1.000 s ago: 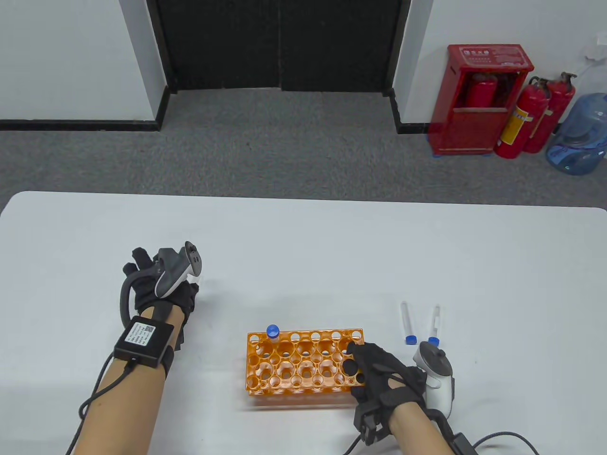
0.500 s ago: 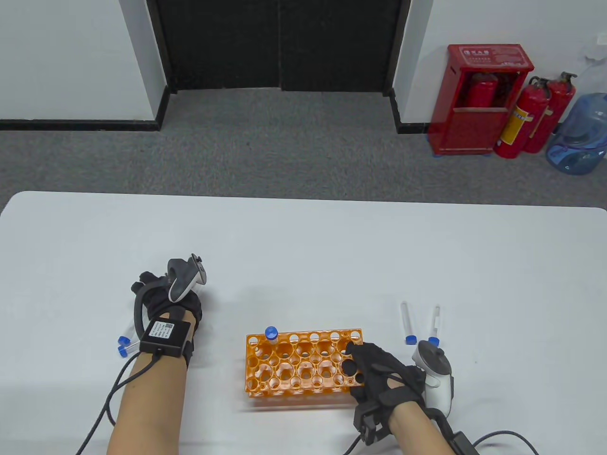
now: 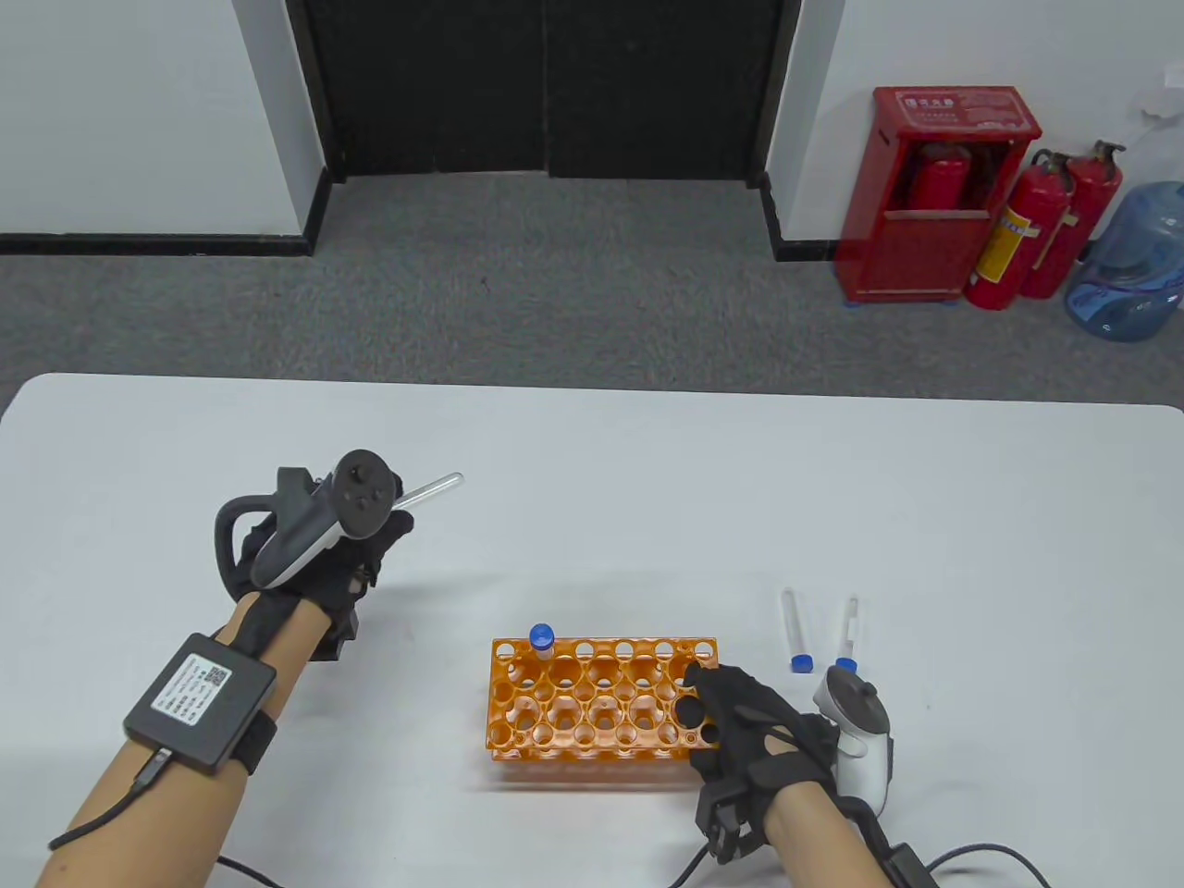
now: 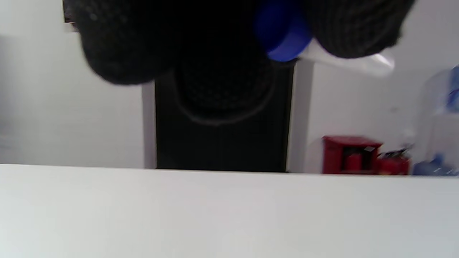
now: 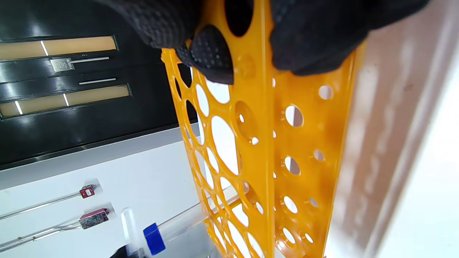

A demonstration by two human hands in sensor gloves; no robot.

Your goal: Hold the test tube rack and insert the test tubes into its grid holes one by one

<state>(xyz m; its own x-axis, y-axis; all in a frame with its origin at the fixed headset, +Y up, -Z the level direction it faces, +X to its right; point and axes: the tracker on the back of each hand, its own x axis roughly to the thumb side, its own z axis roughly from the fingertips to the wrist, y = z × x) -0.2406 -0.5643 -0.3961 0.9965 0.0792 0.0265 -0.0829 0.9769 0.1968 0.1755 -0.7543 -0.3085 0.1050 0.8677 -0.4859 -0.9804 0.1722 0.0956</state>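
Note:
An orange test tube rack (image 3: 592, 708) stands on the white table (image 3: 647, 481) near the front. One blue-capped tube (image 3: 541, 640) stands in its back left hole. My right hand (image 3: 717, 712) grips the rack's right end; in the right wrist view the fingers (image 5: 211, 53) clamp the rack (image 5: 265, 143). My left hand (image 3: 384, 532) is raised left of the rack and holds a test tube (image 3: 433, 487) whose clear end sticks out to the right. In the left wrist view, the tube's blue cap (image 4: 283, 41) sits between my fingers. Two more blue-capped tubes (image 3: 793, 631) (image 3: 847, 636) lie right of the rack.
Beyond the table's far edge are grey carpet, a black door, a red extinguisher cabinet (image 3: 943, 194) and a water jug (image 3: 1128, 264). Cables trail from both wrists at the table's front edge.
My left hand has risen from the table with a test tube in its fingers and turned so the tube points right. The rack has shifted slightly right under my right hand.

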